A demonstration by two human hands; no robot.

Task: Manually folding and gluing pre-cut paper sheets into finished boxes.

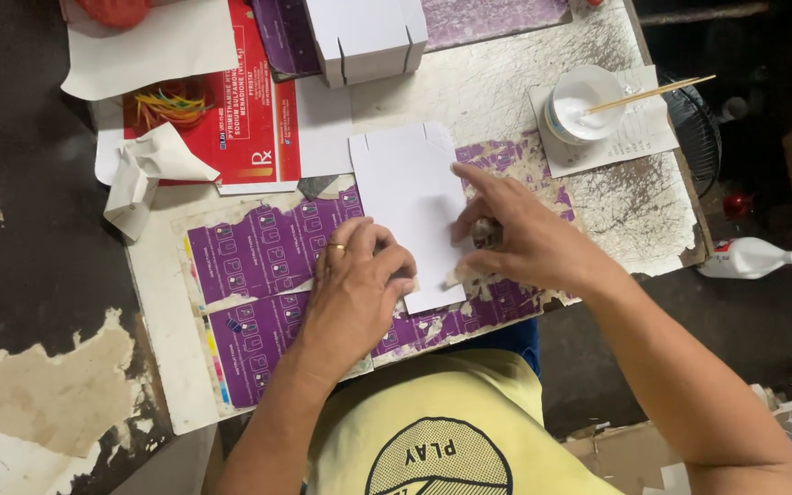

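Head view: I logged the white card blank point(410, 206) lying flat on the low work table point(506, 92), over a purple printed sheet point(268, 247) pasted to the worn top. My left hand point(355, 284) lay palm down with its fingers curled, pressing the blank's lower left edge; a ring showed on one finger. My right hand point(515, 238) rested on the right edge, forefinger stretched along the card, thumb and remaining fingers pinched narrow on something small and dark that I could not identify. Beyond the blank stood a stack of folded white boxes point(368, 37); to the right a white glue cup point(582, 101) with a thin stick point(653, 93) sat on a paper slip. Coloured rubber bands point(169, 105) lay on a red printed sheet point(249, 119) at the left, a crumpled paper point(139, 170) just beside them, and a white squeeze bottle point(746, 258) was on the floor off the table's right side. My judgement: the step looked like creasing or gluing the right flap; it would go best with the left palm holding the blank still and the right fingers pressing evenly along the edge, keeping paste off the face
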